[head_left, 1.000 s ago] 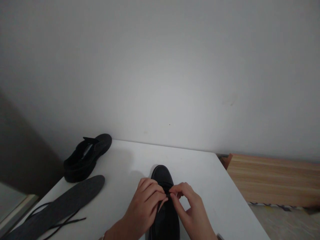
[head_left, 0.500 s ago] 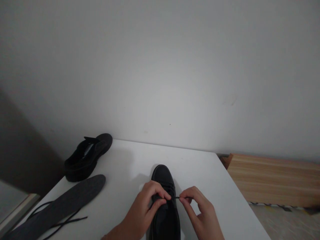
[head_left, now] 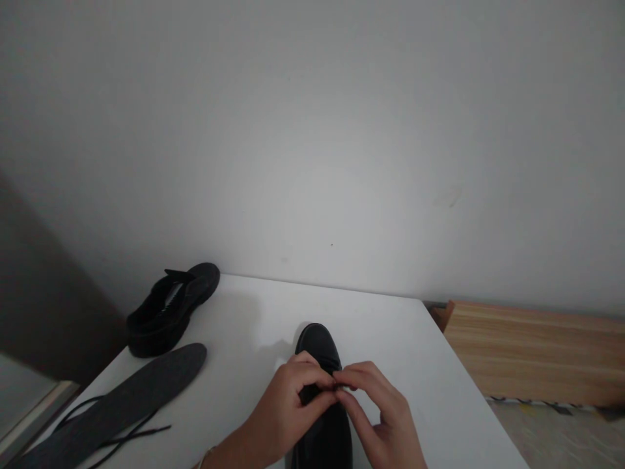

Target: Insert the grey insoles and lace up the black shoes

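A black shoe [head_left: 319, 345] stands on the white table [head_left: 254, 326], toe pointing away from me, at the bottom centre. My left hand [head_left: 286, 407] and my right hand [head_left: 378, 413] meet over its lacing area, fingertips pinched together on the shoe's thin black lace. The lace itself is mostly hidden between the fingers. Both hands cover the shoe's middle part.
A second black shoe [head_left: 170, 306] sits at the table's far left corner. A dark grey insole [head_left: 127, 400] and a loose black lace [head_left: 122, 436] lie at the left. A wooden surface [head_left: 532, 348] stands to the right, below a plain white wall.
Half a second ago my hands were apart with the lace stretched between them; now they have come back together over the shoe.
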Demonstrator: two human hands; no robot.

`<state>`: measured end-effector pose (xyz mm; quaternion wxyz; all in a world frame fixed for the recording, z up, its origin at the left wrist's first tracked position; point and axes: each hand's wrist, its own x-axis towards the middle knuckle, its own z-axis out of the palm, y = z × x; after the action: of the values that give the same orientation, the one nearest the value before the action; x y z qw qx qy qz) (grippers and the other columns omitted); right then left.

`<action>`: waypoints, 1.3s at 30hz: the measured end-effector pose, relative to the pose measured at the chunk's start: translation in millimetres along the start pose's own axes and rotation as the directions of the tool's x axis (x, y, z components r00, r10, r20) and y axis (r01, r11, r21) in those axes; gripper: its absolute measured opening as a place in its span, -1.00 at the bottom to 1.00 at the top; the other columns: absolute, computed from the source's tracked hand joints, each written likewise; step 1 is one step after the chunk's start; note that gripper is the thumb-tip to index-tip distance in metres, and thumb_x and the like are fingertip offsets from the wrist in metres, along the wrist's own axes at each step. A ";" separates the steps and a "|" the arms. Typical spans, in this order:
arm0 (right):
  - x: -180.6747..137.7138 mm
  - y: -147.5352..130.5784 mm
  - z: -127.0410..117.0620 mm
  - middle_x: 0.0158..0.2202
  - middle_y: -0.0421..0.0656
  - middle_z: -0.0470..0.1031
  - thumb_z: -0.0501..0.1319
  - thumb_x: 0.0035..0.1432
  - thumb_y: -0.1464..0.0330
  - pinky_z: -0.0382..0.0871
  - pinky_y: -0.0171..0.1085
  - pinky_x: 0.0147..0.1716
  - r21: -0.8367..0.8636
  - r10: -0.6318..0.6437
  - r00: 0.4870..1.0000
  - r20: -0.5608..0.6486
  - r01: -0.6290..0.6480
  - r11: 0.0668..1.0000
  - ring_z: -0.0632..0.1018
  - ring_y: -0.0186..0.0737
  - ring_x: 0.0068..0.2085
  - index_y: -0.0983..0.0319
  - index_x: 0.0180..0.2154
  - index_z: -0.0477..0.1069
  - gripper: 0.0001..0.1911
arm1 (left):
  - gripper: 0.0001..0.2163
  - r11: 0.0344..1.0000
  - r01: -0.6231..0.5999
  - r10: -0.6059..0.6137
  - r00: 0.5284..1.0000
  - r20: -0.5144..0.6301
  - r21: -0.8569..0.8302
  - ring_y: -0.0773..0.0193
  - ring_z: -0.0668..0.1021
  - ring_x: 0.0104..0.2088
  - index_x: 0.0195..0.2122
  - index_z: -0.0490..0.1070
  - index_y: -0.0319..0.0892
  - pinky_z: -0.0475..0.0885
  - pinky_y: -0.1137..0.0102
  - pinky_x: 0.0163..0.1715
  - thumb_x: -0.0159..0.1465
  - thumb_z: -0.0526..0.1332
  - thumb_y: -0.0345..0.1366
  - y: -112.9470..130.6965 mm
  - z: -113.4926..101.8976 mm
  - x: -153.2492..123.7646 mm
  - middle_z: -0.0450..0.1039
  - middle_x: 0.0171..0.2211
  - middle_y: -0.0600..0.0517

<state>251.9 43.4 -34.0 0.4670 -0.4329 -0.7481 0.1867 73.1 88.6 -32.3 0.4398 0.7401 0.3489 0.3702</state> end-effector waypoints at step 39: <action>0.6 10.5 10.3 -0.38 -0.16 0.54 0.15 0.32 0.33 0.41 -0.30 -0.31 0.117 0.343 0.935 0.096 -0.353 0.928 0.54 -0.20 -0.33 0.22 -0.29 0.49 -0.82 | -0.75 0.600 -0.495 0.640 0.769 -0.006 0.629 0.21 0.41 -0.38 -0.24 0.38 -0.21 0.33 0.31 -0.34 0.48 -0.06 -0.43 -8.3 14.5 -6.6 0.44 -0.44 0.02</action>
<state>247.8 51.1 -45.9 0.4263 -0.5193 -0.6622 0.3317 80.8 80.4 -46.3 -0.0001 0.8625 0.2395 0.4457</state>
